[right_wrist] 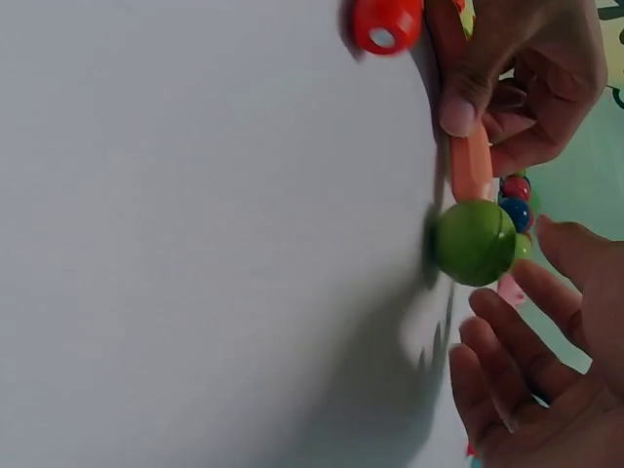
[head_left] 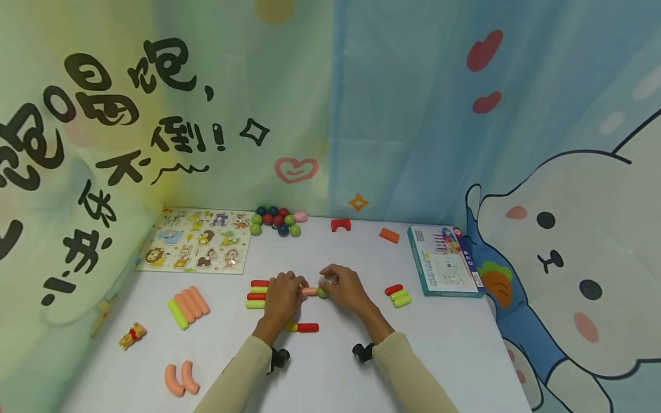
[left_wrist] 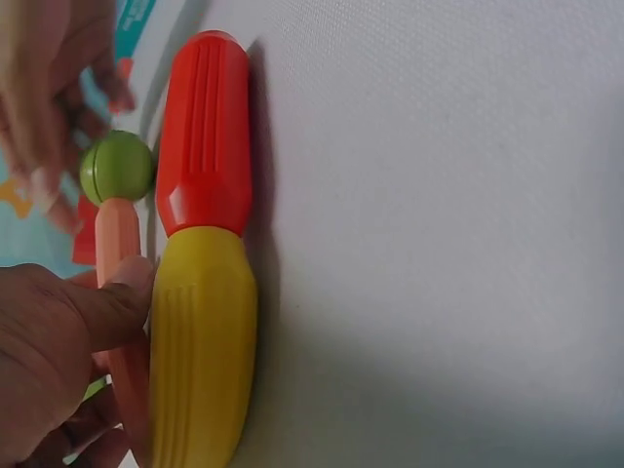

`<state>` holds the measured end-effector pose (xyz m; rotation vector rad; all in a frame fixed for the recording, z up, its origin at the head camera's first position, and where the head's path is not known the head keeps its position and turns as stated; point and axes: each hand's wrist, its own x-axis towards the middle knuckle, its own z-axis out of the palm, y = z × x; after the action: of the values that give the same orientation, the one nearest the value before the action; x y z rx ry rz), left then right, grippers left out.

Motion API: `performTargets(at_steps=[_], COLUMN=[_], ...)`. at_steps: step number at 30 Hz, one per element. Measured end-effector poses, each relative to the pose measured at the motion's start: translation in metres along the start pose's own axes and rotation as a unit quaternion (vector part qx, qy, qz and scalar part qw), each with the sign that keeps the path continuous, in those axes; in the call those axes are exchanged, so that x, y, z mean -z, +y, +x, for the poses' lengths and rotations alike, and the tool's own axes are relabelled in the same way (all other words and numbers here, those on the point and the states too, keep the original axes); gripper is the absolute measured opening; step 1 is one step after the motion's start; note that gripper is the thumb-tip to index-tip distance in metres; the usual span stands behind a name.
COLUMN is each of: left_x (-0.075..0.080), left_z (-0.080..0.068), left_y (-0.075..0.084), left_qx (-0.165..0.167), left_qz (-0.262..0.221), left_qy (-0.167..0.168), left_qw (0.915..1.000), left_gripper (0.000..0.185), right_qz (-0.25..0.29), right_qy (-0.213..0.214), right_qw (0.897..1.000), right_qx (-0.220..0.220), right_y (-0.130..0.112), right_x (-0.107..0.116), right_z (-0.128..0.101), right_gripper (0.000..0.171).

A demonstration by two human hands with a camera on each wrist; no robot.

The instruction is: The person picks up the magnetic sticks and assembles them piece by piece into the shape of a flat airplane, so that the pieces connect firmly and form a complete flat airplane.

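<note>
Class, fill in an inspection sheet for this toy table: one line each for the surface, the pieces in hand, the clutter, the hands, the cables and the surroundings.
Surface: white table, flat, lit from above.
Pieces in hand: pink stick with a green ball at its end; a joined red-and-yellow stick lies beside it.
Clutter: animal puzzle board, cluster of balls, red arch block, orange block, teal box, loose sticks left and right, two curved pink pieces.
Hands: left hand pinches the pink stick; right hand is by the ball, fingers loosely spread.
Cables: nothing seen.
Surroundings: cartoon-printed curtain round the table.
</note>
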<state>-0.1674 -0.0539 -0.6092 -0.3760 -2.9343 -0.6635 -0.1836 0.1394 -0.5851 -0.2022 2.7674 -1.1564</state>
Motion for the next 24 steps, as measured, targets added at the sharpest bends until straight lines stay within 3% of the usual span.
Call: performTargets(at_steps=[4, 9, 13, 19, 22, 24], left_x=[-0.001, -0.002, -0.002, -0.002, -0.001, 0.000], left_z=[0.001, 0.001, 0.001, 0.000, 0.000, -0.001], left_y=[-0.001, -0.001, -0.001, 0.003, 0.001, -0.002], left_qx=[0.006, 0.004, -0.002, 0.000, 0.007, 0.010], left_qz=[-0.005, -0.004, -0.003, -0.015, -0.005, 0.001], left_qy=[0.002, 0.003, 0.005, -0.003, -0.008, -0.009], left_qw=[1.0000, 1.0000, 1.0000, 0.9999, 0.9999, 0.9999], left_gripper=[0.022, 0.022, 0.020, 0.019, 0.019, 0.019], right_qz=[-0.068, -0.166, -0.205, -0.269, -0.293, -0.298], right_qy=[-0.004, -0.040, -0.067, -0.092, -0.072, -0.030], right_qw=[0.998, 0.984, 0.973, 0.955, 0.949, 0.949], right_qx=[0.009, 0.049, 0.079, 0.081, 0.092, 0.098], right_y=[-0.012, -0.029, -0.043, -0.056, -0.058, -0.058], right_x=[-0.002, -0.008, -0.013, -0.019, -0.021, -0.023], right_z=[0.028, 0.066, 0.091, 0.111, 0.114, 0.114], right_gripper=[0.043, 0.063, 0.068, 0.074, 0.069, 0.061])
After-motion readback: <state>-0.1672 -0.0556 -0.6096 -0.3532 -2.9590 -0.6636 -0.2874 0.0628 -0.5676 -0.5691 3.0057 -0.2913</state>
